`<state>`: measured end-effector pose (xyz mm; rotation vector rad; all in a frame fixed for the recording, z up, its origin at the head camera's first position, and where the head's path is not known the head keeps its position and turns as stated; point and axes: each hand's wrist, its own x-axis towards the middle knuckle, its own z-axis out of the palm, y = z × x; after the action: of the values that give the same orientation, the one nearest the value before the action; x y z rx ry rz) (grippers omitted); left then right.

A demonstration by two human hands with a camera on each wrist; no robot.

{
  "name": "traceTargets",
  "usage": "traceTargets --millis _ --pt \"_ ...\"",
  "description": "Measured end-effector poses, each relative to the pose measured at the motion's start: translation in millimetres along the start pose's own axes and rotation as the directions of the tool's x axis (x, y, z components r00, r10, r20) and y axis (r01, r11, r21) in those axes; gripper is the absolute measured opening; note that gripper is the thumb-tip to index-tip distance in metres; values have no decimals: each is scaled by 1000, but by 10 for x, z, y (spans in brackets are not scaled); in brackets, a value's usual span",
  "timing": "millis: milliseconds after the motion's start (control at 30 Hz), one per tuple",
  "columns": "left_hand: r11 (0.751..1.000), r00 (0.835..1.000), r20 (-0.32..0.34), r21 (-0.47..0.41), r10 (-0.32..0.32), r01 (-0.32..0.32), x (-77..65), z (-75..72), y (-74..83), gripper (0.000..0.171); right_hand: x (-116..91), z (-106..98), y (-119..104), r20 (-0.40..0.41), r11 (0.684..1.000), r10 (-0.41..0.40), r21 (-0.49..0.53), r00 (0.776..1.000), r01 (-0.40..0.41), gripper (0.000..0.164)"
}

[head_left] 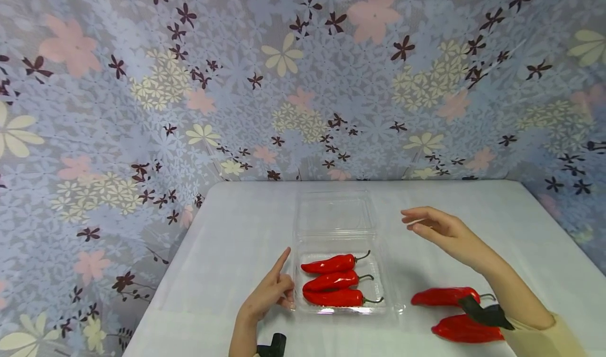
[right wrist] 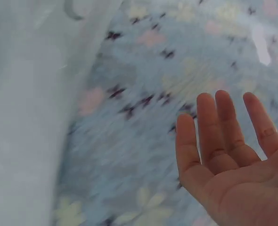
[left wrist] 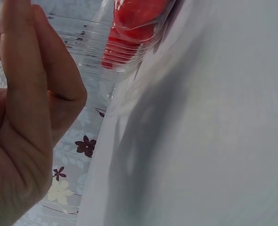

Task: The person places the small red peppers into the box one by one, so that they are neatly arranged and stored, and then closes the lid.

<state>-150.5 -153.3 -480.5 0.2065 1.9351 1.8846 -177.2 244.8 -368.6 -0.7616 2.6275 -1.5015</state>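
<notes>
A clear plastic clamshell container point(head_left: 303, 244) lies on the table with its lid point(head_left: 335, 215) folded back. Three long red chili peppers point(head_left: 331, 281) with green stems lie side by side in its base. At the container's left edge, my left hand point(head_left: 269, 294) grips the rim with bent fingers, its index finger stretched out. The left wrist view shows this hand point(left wrist: 28, 103) close beside the clear wall, with red peppers point(left wrist: 136, 19) behind the plastic. My right hand point(head_left: 442, 231) hovers right of the lid, holding nothing; its fingers point(right wrist: 207, 117) are spread and relaxed.
Two more red peppers point(head_left: 442, 296) lie on the white table point(head_left: 227, 231) to the right, partly under the right forearm and its black wrist strap point(head_left: 485, 312). Flower-patterned cloth point(head_left: 303, 83) hangs behind the table and along its sides.
</notes>
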Motion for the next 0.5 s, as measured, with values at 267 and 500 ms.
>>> traceTargets --millis 267,500 --pt "1000 1000 -13 -1 -1 1 -3 11 2 79 -687 61 524 -61 915 330 -225 942 -335 41" --pt "1000 1000 -13 -7 -4 3 -10 16 11 79 -918 129 716 43 863 479 -204 877 -461 59"
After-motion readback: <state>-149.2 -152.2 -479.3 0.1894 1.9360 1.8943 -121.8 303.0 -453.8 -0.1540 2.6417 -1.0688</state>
